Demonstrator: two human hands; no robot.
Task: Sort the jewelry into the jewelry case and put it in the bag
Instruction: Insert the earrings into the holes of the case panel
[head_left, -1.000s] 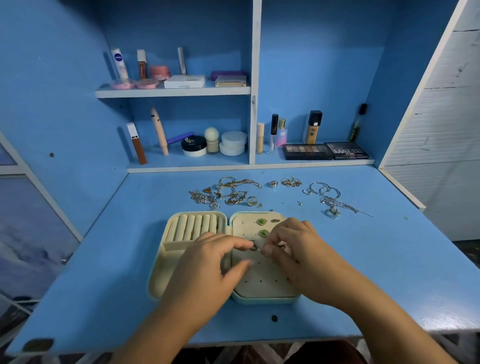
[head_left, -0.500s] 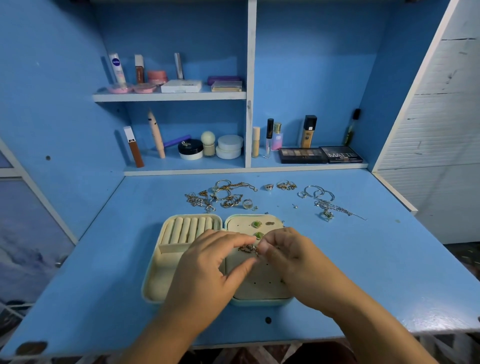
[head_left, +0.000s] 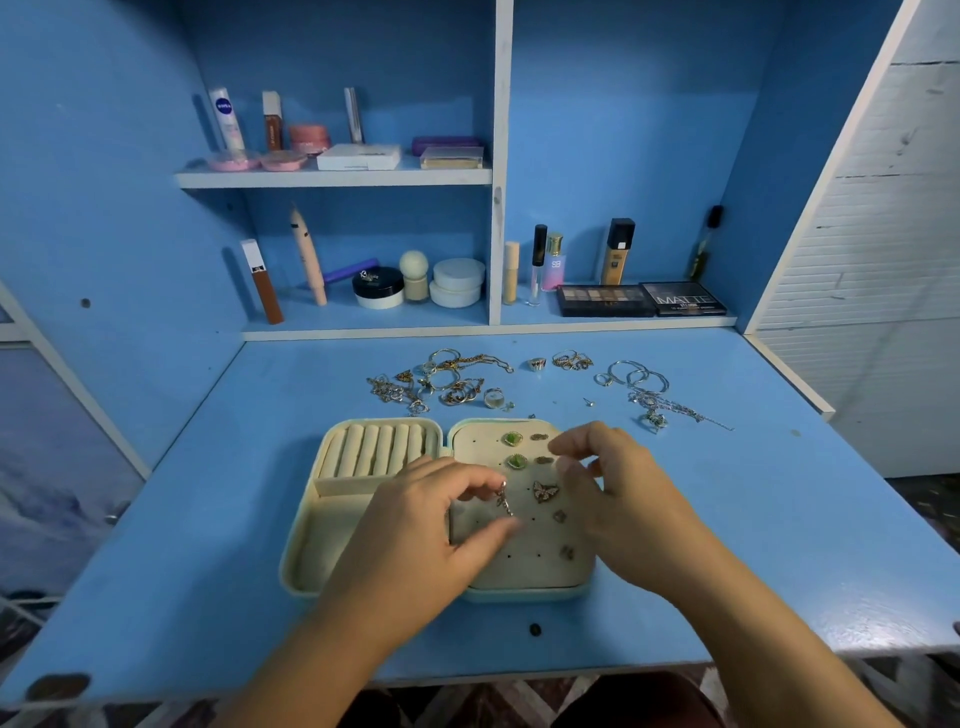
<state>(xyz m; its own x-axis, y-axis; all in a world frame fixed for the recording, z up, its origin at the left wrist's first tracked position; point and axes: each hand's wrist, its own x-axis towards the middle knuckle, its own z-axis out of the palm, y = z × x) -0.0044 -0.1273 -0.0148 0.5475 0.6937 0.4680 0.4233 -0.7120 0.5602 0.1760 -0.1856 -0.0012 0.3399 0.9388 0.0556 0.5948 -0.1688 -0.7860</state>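
Open square cream jewelry case (head_left: 332, 540): lining soft, matt, cloth-like; mint outer shell smooth. Blue painted desk top (head_left: 727, 519) under case: smooth, faint sheen, scuffed at near edge. Heap of gold-tone chains and rings (head_left: 447, 384) behind case: shiny metal. Thin silver hoops (head_left: 636, 376) behind-right of case: polished metal. Green stone studs (head_left: 512, 439) on case panel: glossy. Small dangling metal earring (head_left: 504, 501) over case panel: dull glint.
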